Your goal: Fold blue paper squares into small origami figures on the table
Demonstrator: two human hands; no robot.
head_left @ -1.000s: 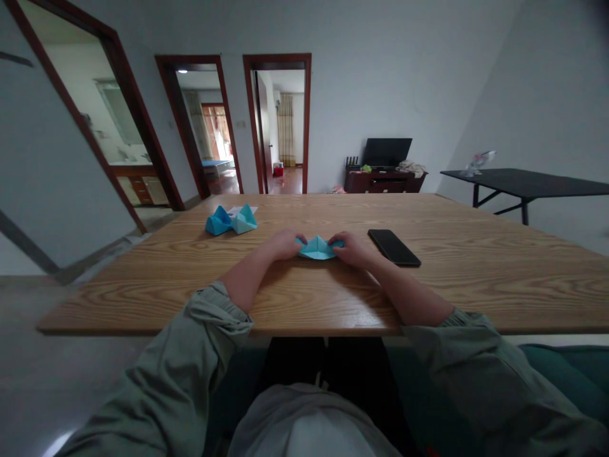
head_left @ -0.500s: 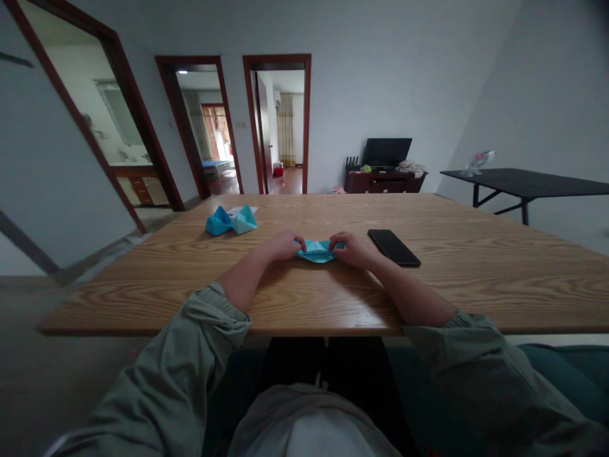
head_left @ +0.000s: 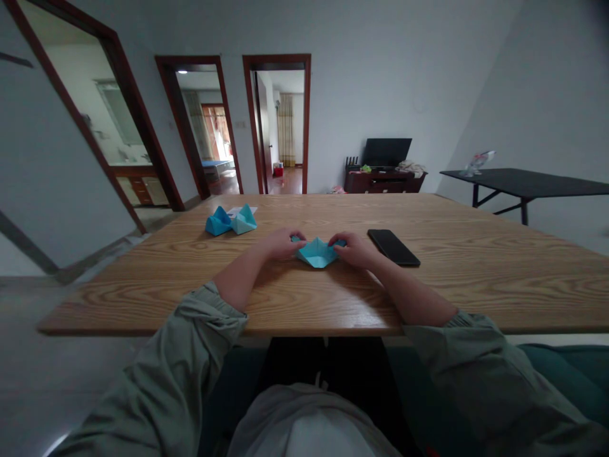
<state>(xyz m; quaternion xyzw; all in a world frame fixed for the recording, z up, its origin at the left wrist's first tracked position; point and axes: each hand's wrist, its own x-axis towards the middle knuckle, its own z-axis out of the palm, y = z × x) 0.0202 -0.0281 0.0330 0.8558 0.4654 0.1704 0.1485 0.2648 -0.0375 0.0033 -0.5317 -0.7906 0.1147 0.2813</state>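
Observation:
A light blue folded paper piece (head_left: 316, 252) lies on the wooden table (head_left: 333, 292) in front of me. My left hand (head_left: 280, 244) pinches its left end with curled fingers. My right hand (head_left: 353, 248) grips its right end the same way. The paper's lower point faces me and its middle stands up a little between the two hands. Both forearms rest on the table, sleeves pushed up.
Two finished blue folded paper shapes (head_left: 231, 220) sit at the table's far left beside a small white sheet. A black phone (head_left: 393, 246) lies just right of my right hand. A dark side table (head_left: 528, 183) stands at the right; doorways open beyond.
The paper has opened out from a flatter fold into a wider shape with a point toward me. Both hands stayed at its ends, shifting only slightly.

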